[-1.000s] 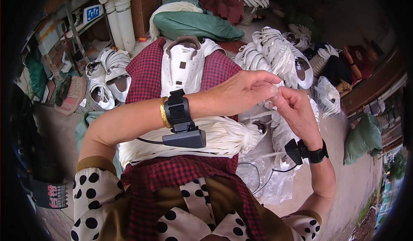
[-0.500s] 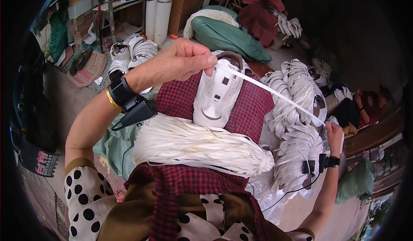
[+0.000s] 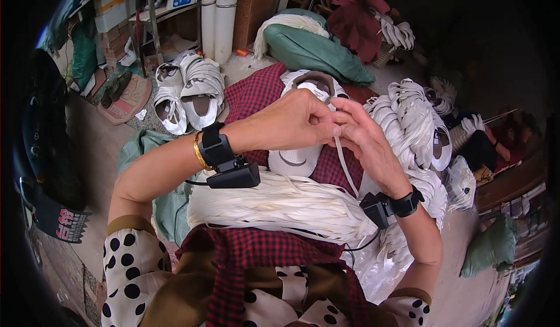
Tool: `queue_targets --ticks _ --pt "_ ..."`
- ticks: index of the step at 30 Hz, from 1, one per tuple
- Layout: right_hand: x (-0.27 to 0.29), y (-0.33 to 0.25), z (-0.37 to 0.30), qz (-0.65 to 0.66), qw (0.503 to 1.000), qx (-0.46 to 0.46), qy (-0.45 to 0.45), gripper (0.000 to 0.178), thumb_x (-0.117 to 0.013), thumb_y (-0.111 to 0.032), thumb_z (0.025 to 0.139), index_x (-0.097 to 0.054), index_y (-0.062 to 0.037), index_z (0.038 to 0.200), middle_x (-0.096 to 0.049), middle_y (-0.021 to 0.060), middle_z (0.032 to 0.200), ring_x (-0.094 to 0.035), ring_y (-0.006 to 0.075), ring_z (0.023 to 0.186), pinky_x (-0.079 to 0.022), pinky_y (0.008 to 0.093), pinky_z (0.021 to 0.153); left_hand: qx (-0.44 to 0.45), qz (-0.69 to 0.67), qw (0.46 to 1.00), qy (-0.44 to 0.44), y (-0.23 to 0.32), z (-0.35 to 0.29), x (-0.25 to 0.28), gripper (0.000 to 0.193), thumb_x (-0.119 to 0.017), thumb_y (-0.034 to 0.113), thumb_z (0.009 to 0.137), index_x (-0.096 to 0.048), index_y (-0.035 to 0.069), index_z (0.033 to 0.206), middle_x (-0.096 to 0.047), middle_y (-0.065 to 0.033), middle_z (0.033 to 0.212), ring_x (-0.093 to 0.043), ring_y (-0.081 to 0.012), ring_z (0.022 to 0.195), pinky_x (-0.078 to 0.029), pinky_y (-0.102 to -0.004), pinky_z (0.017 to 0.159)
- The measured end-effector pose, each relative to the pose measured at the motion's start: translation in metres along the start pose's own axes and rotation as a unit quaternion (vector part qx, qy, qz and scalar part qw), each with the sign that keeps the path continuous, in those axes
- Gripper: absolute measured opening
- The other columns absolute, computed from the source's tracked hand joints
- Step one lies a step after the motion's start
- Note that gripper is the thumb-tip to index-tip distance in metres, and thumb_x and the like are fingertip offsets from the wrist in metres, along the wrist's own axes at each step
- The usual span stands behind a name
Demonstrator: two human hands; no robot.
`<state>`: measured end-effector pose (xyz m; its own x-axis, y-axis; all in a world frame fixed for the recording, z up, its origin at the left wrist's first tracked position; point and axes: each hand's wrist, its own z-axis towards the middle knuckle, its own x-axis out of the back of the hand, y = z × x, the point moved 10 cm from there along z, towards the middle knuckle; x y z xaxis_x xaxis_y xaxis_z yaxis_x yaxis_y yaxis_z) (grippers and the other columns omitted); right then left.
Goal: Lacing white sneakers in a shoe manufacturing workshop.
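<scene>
My left hand (image 3: 290, 121) and my right hand (image 3: 364, 142) meet above a white moulded shoe-shaped piece (image 3: 303, 152) that lies on red checked cloth (image 3: 256, 96) over my lap. Both hands pinch a thin white strap (image 3: 345, 166) that hangs down between them. A thick bundle of white straps (image 3: 280, 204) lies across my lap just below the hands. Each wrist carries a black band with a small black device; the left wrist also has a gold bangle.
Stacks of finished white pieces (image 3: 414, 126) pile at my right, more (image 3: 189, 91) sit on the floor at left. A green sack (image 3: 315, 47) lies ahead, white pipes (image 3: 213, 12) stand behind it. Another green bag (image 3: 487, 248) lies at lower right.
My right hand, which had pulled the strap far out to the right, has come back up to my left hand over the white piece.
</scene>
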<state>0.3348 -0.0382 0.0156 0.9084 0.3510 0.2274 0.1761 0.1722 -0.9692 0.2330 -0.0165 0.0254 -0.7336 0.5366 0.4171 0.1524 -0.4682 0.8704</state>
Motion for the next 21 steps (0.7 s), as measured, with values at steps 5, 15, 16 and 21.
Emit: queue_targets --ticks 5,15,16,21 --pt "-0.005 0.034 0.006 -0.069 0.997 -0.035 0.023 0.022 -0.056 -0.014 0.096 -0.059 0.0036 0.109 -0.060 0.0014 0.077 -0.054 0.0080 0.068 -0.050 0.0279 0.067 -0.036 0.141 0.989 0.030 -0.012 -0.016 0.011 0.020 -0.068 0.014 0.093 -0.070 -0.005 0.086 -0.062 -0.0081 0.065 -0.051 -0.0078 0.058 -0.043 -0.0287 0.052" --pt "0.009 0.055 0.021 -0.208 0.969 0.101 0.088 0.014 -0.071 -0.011 0.085 -0.072 0.0027 0.089 -0.069 0.0075 0.077 -0.063 0.0107 0.071 -0.050 0.0275 0.068 -0.599 0.048 0.696 0.393 0.157 -0.226 0.021 0.032 -0.065 0.032 0.096 -0.052 0.014 0.118 -0.054 -0.0045 0.103 -0.055 -0.0238 0.089 -0.050 -0.0359 0.085" --pt "0.010 0.061 0.025 -0.209 0.972 0.072 0.083 0.016 -0.071 -0.012 0.083 -0.073 0.0023 0.089 -0.072 0.0122 0.077 -0.068 0.0141 0.072 -0.052 0.0294 0.072 -0.644 0.038 0.668 0.371 0.171 -0.240 0.020 0.031 -0.065 0.024 0.094 -0.056 0.009 0.119 -0.055 -0.0042 0.113 -0.049 -0.0229 0.107 -0.050 -0.0342 0.085" --pt "0.015 0.059 0.019 -0.238 0.963 0.079 0.101 0.012 -0.073 -0.007 0.083 -0.074 0.0024 0.089 -0.071 0.0075 0.080 -0.065 0.0099 0.075 -0.052 0.0253 0.070 -0.833 -0.063 0.479 0.270 0.187 -0.264 0.011 0.034 -0.068 0.009 0.089 -0.058 0.003 0.120 -0.055 -0.0046 0.123 -0.045 -0.0226 0.122 -0.050 -0.0326 0.083"
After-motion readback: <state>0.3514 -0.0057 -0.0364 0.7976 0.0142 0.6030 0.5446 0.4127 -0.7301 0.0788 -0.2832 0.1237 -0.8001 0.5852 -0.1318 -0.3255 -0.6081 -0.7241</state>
